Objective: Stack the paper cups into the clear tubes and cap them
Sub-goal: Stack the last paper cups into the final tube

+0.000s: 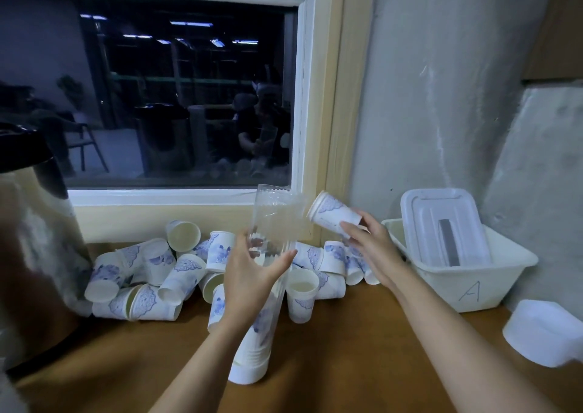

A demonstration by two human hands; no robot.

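My left hand grips a clear plastic tube around its middle; the tube stands tilted on the wooden counter with several nested cups in its lower part. My right hand holds a white paper cup with blue pattern on its side, rim pointing left toward the tube's open top, a short gap away. A pile of loose paper cups lies on the counter behind the tube, along the wall under the window.
A white bin marked "A" with a white lid leaning inside stands at the right. A white cap-like container sits near the right edge. A large dark metal urn fills the left. Bare wooden counter lies in front.
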